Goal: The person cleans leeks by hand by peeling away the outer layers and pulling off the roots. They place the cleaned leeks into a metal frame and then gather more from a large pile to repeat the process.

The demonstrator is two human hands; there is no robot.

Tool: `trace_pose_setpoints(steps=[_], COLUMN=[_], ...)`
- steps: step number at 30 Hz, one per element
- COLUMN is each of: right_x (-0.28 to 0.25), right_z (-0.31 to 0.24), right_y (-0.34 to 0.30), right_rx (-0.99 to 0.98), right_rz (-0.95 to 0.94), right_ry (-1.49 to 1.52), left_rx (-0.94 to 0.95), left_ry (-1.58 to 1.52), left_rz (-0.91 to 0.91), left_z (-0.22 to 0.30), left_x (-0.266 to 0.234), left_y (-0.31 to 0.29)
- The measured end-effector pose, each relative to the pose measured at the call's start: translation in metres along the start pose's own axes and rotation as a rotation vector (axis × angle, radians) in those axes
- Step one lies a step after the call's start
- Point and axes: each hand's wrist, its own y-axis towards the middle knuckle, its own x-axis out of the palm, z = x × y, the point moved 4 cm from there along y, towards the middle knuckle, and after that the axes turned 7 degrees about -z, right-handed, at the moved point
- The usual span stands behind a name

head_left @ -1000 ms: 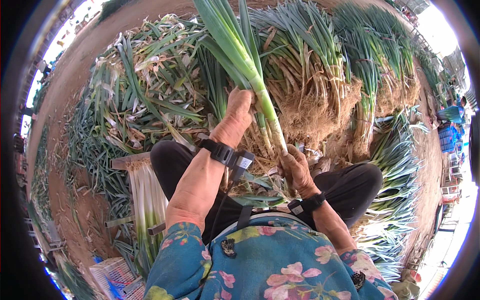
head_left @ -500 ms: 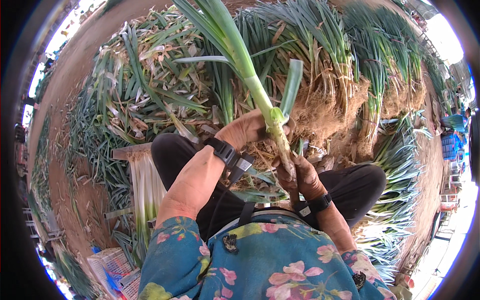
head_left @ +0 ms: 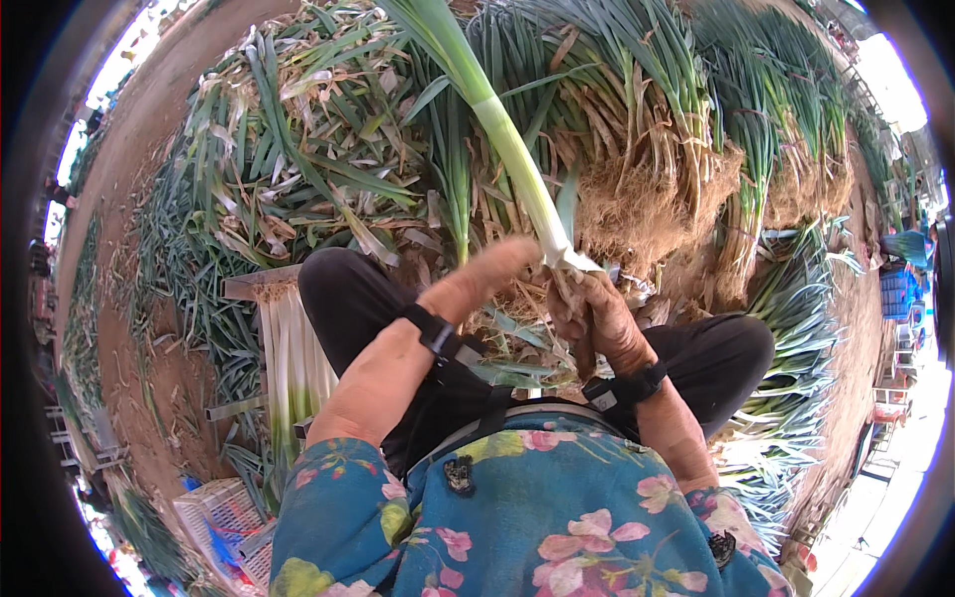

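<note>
The person's right hand (head_left: 602,316) has its fingers closed around the lower end of a leek (head_left: 517,164), which slants up and away toward 11 o'clock. The stalk is pale near the grip and turns green farther up; a pale flap (head_left: 585,262) sticks out just above the right fingers. The left hand (head_left: 492,274) is blurred beside the stalk, at about 10 o'clock from the right hand; whether its fingers grip, touch or stand clear of the leek cannot be told.

Taken from the hands, a heap of loose leaves (head_left: 308,149) lies at 10 o'clock, and a bunch of leeks with shaggy roots (head_left: 652,204) sits between 1 and 2 o'clock. More leeks (head_left: 796,348) are piled toward 3 to 4 o'clock, past the right knee (head_left: 731,348). Pale, clean leeks (head_left: 293,358) lie between 8 and 9 o'clock, with a white crate (head_left: 214,507) beyond them at 8 o'clock.
</note>
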Motion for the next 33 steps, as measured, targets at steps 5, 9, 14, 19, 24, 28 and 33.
trace_pose_setpoints(steps=[5, 9, 14, 19, 24, 28, 33], right_x=[0.002, -0.008, -0.011, -0.023, -0.018, -0.030, -0.069], right_z=[0.000, 0.010, 0.016, 0.015, 0.020, 0.025, 0.028], right_y=[0.017, 0.028, 0.041, 0.053, 0.052, 0.029, 0.015], right_rx=[0.036, 0.150, 0.136, -0.082, -0.087, -0.026, -0.155], right_rz=[0.063, 0.010, 0.063, 0.142, 0.230, 0.264, 0.302], right_ry=[-0.333, -0.451, 0.021, 0.206, 0.435, 0.532, 0.550], left_rx=[0.614, 0.678, 0.609, 0.611, 0.523, 0.487, 0.531], left_ry=[-0.781, -0.921, -0.899, -0.961, -1.011, -1.055, -1.065], left_rz=[0.106, 0.315, 0.486, 0.569, 0.630, 0.751, 0.813], left_z=[0.091, 0.103, 0.086, 0.072, 0.065, 0.054, 0.040], left_x=[-0.041, -0.044, -0.041, -0.051, -0.073, -0.114, -0.161], left_y=[-0.025, -0.011, -0.007, -0.007, -0.008, -0.015, -0.022])
